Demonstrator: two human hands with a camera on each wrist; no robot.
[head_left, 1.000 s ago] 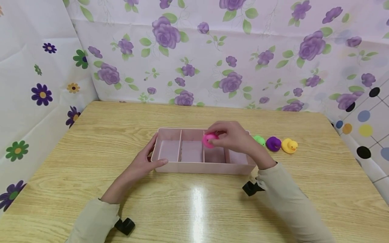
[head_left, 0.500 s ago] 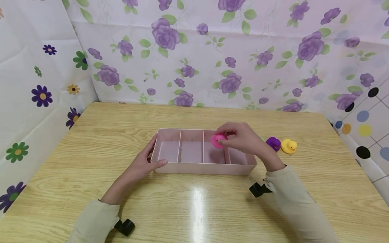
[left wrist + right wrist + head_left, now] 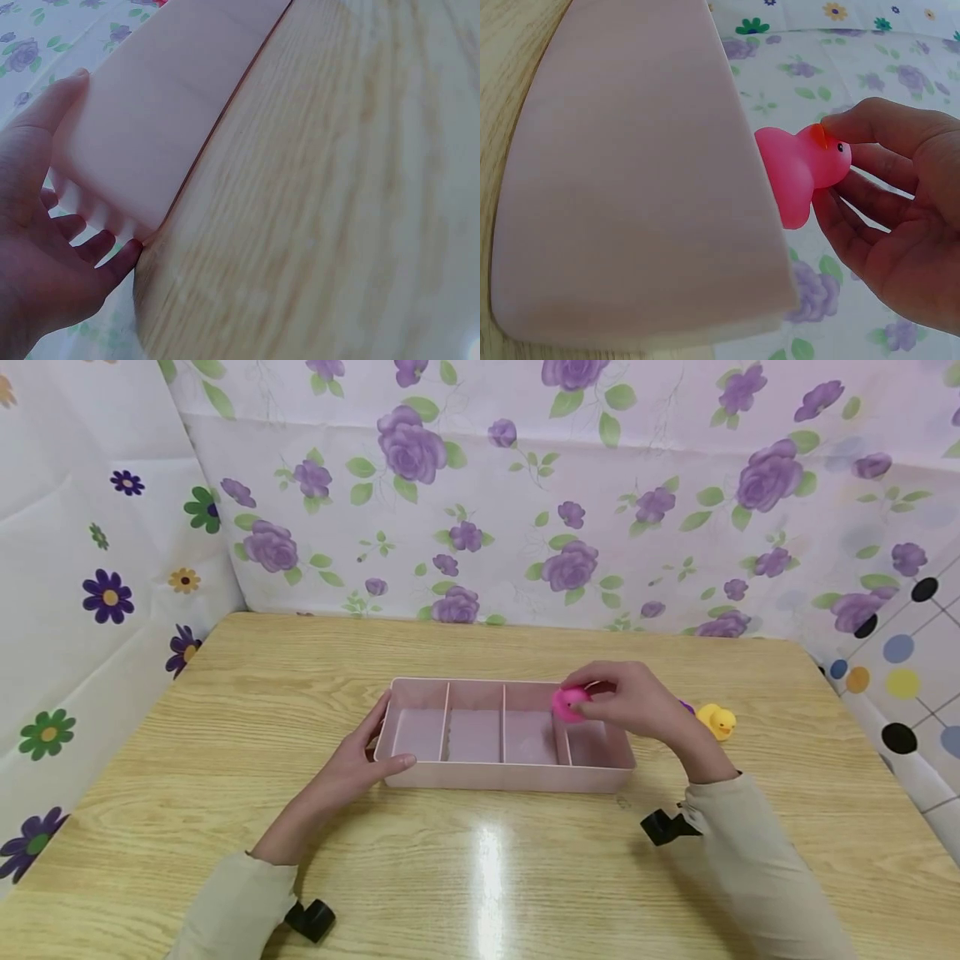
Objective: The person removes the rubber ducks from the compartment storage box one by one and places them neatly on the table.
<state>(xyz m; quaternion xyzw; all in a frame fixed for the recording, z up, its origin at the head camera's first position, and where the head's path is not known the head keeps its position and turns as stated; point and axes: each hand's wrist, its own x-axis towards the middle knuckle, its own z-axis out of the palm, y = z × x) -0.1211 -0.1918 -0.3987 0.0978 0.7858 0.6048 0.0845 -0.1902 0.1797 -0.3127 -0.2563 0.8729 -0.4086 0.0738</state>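
Observation:
A long pink divided box [image 3: 510, 777] lies across the table, its compartments showing bare floors. At its left end my left hand [image 3: 351, 767] grips the corner; in the left wrist view the thumb lies on the long wall [image 3: 150, 112] and the curled fingers touch the short end. With thumb and fingertips, my right hand [image 3: 630, 697] pinches a pink rubber duck [image 3: 567, 704] over the divider by the rightmost compartment. The right wrist view shows the duck [image 3: 791, 176] held by its head, its lower body partly hidden behind the box wall [image 3: 637, 172].
Right of the box sits a yellow rubber duck [image 3: 717, 721]. Beside it a sliver of a purple duck [image 3: 687, 707] shows past my right wrist. The wooden table [image 3: 420, 877] ends at a flowered cloth backdrop [image 3: 480, 485].
My right hand has moved rightward with the pink duck, from the third compartment to the divider of the rightmost one. It now hides the green duck and most of the purple one. My left hand stays put.

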